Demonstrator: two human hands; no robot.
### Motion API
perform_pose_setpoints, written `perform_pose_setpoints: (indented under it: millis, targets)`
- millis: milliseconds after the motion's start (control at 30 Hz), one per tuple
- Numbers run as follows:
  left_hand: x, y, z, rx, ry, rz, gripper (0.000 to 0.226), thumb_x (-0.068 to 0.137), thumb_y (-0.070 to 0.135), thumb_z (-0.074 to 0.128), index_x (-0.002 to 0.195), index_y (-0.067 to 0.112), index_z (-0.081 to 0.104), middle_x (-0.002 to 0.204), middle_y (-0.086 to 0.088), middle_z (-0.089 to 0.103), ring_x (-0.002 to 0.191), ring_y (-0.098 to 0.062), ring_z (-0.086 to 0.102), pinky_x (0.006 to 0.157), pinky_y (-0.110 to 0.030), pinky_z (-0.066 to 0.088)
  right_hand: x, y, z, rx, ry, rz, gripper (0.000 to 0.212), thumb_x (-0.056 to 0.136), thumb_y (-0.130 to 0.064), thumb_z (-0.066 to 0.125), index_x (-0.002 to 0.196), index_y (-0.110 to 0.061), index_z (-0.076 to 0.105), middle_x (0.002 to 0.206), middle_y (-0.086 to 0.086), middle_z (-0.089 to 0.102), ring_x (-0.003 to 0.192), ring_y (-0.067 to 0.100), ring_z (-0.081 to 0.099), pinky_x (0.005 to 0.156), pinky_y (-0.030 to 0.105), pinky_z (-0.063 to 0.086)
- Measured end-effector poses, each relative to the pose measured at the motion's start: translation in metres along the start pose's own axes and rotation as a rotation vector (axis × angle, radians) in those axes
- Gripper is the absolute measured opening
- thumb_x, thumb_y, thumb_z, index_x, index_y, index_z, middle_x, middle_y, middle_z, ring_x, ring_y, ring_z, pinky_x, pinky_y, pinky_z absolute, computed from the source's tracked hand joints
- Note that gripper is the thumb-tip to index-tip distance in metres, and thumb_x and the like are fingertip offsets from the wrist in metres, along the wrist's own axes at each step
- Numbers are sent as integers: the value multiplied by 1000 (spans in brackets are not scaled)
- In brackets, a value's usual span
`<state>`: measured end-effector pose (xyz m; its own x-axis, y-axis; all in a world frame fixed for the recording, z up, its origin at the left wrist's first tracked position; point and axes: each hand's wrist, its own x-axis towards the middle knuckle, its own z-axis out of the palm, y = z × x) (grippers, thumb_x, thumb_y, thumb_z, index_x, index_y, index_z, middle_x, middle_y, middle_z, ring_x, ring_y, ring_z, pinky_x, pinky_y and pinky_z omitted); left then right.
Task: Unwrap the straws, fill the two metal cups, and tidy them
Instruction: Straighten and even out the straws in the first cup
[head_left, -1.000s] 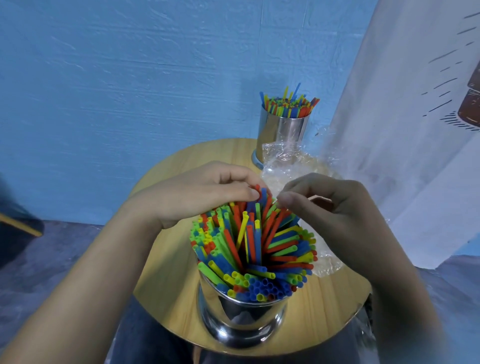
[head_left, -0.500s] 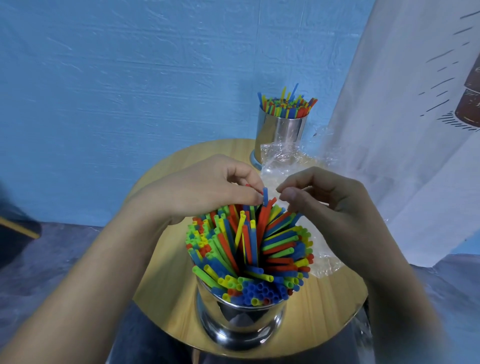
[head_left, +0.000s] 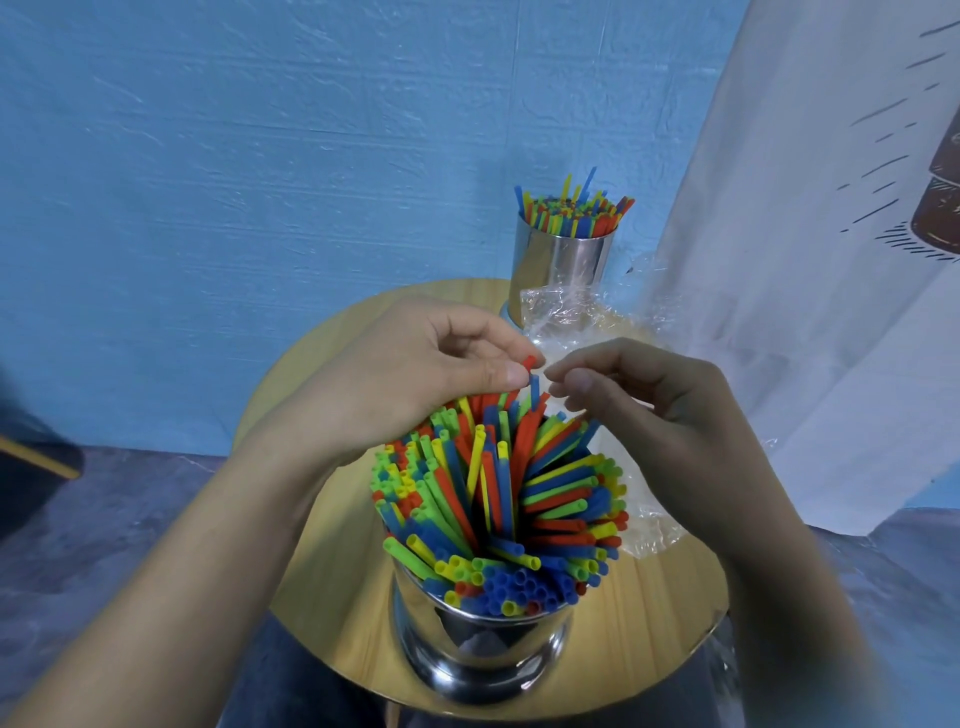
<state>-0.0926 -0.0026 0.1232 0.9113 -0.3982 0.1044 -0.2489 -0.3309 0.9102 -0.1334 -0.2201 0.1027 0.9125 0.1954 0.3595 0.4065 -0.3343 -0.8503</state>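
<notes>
Round wooden table (head_left: 322, 561), pale grain, is set before a textured blue wall (head_left: 260, 156); a white printed cloth (head_left: 805, 260) is hung at the right. Near shiny metal cup (head_left: 483, 660), placed at the front edge of the table, is packed full with coloured plastic straws (head_left: 467, 499) in red, blue, yellow and green, fanned outward and uneven in height. Far shiny metal cup (head_left: 563, 265), stood upright at the back edge, is likewise filled with a second bunch of coloured straws (head_left: 571, 215). Crumpled clear plastic wrapper (head_left: 566, 317) is laid on the table between the two cups and is continued along the right side, behind the right hand. Left hand (head_left: 415, 374) is held over the near cup; the tip of a single red straw (head_left: 529, 362), raised above its neighbours, is pinched between thumb and forefinger. Right hand (head_left: 649, 405) is held just beside it, fingers curled, thumb and forefinger drawn close together near the tip of a raised blue straw (head_left: 534, 387); whether anything is gripped there cannot be told.
</notes>
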Motion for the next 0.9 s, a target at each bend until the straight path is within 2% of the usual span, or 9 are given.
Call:
perform_pose_setpoints:
  millis: [233, 400, 500, 667, 767, 900]
  targets:
    - [-2, 1, -4, -23, -33, -49, 20, 92, 17, 72, 110, 25, 76, 95, 3, 81, 96, -11, 76, 90, -23, 57, 0, 0, 1, -3, -6, 5, 21, 95, -39, 54, 96, -34, 75, 91, -16, 75, 94, 9, 69, 76, 17, 54]
    - [-4, 1, -8, -84, -100, -106, 21, 97, 18, 65, 115, 23, 75, 100, 2, 81, 95, -13, 77, 85, -25, 59, 0, -2, 2, -10, -18, 4, 23, 95, -41, 52, 95, -36, 74, 90, -20, 74, 95, 5, 69, 76, 14, 52]
    - [-4, 0, -7, -98, -73, -102, 18, 95, 19, 68, 110, 22, 77, 97, 1, 81, 92, -15, 78, 80, -24, 60, -1, -2, 2, -7, -16, 3, 22, 95, -40, 53, 95, -36, 74, 90, -19, 74, 95, 5, 69, 75, 14, 52]
    - [0, 2, -3, -101, 109, 75, 16, 82, 29, 75, 97, 22, 77, 91, 1, 80, 88, -15, 75, 82, -25, 57, -2, -3, 2, 3, -17, -4, 21, 94, -41, 54, 96, -36, 74, 91, -18, 75, 95, 7, 70, 77, 16, 53]
    - [4, 8, 0, -250, 231, 227, 9, 86, 21, 76, 95, 21, 73, 87, 2, 79, 79, -10, 69, 72, -25, 55, -2, -3, 2, 8, -14, -13, 19, 95, -41, 55, 97, -37, 74, 92, -16, 75, 95, 9, 70, 78, 19, 55]
    - [9, 18, -1, -485, 541, 367, 10, 91, 12, 68, 93, 22, 68, 86, 6, 77, 74, -11, 67, 67, -24, 52, -2, -3, 3, 7, -11, -23, 15, 97, -42, 58, 98, -39, 73, 94, -16, 75, 95, 11, 70, 77, 21, 57]
